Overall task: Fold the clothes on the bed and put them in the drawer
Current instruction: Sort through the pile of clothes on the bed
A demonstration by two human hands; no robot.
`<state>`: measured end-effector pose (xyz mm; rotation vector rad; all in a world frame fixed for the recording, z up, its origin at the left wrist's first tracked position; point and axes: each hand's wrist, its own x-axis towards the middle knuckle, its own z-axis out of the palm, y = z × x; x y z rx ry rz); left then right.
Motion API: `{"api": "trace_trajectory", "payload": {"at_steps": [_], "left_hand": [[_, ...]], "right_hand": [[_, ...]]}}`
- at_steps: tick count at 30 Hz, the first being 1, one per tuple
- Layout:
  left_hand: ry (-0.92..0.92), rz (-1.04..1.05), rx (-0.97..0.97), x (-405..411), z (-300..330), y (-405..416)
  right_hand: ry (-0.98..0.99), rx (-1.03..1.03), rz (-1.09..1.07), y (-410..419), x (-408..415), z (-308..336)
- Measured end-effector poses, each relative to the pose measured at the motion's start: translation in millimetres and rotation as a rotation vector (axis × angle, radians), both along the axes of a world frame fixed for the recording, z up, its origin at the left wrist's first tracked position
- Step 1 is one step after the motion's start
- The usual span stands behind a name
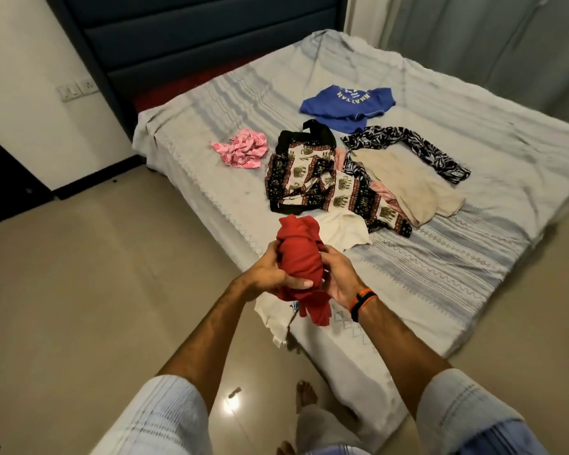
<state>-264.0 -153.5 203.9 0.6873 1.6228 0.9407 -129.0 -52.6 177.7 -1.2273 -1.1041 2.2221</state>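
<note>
A: What is being held?

B: A crumpled red cloth garment (296, 254), bunched into a loose ball, with a tail of fabric hanging below it.

A: And the hands?

B: The left hand (278, 274) grips the bundle from the left side and underneath, fingers curled round it. The right hand (337, 277) pinches its right side; an orange and black band (362, 302) sits on that wrist.

A: Where is it?

B: In the air over the near corner of the bed with the grey striped sheet (440, 257), above a white cloth (345, 229) lying there.

A: What else lies on the bed?

B: Elephant-print black and white trousers (322, 178), a beige garment (404, 185), a black and white leaf-print piece (408, 144), a blue printed T-shirt (345, 108) and a crumpled pink patterned piece (242, 151), set apart to the left.
</note>
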Motion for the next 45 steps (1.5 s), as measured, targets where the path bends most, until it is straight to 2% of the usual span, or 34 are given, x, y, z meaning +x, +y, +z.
{"api": "trace_trajectory", "payload": {"at_steps": [8,11,20,26,29,34,36,40,45], "left_hand": [[0.122,0.172,0.068,-62.7,-25.1,47.9],[0.185,0.157,0.034,-91.4,-27.1,72.6],[0.433,0.091,-0.034,-171.0,-37.3,163.2],[0.520,0.073,0.059,-250.6,-38.2,243.1],[0.553,-0.075,0.019,-288.5,-59.0,278.6],[0.547,-0.325,-0.184,-304.8,-90.2,295.9],[0.521,-0.412,-0.226,-298.1,-108.0,297.4],[0.329,-0.529,-0.381,-272.2,-157.3,303.7],[0.386,-0.658,-0.471,-224.8,-227.4,307.0]], "right_hand": [[0.038,0.039,0.148,44.9,-61.8,-13.0],[-0.013,0.098,0.155,67.7,-87.5,-20.2],[-0.235,0.110,0.008,130.4,-144.3,-45.7],[-0.367,0.049,-0.105,165.4,-170.1,-71.2],[-0.431,0.003,-0.191,172.2,-181.9,-82.9],[-0.544,-0.015,-0.243,174.7,-195.9,-100.0],[-0.598,-0.015,-0.234,173.3,-194.2,-108.4],[-0.743,-0.019,-0.207,174.4,-172.4,-148.3],[-0.916,-0.016,-0.169,183.3,-141.7,-206.4]]}}
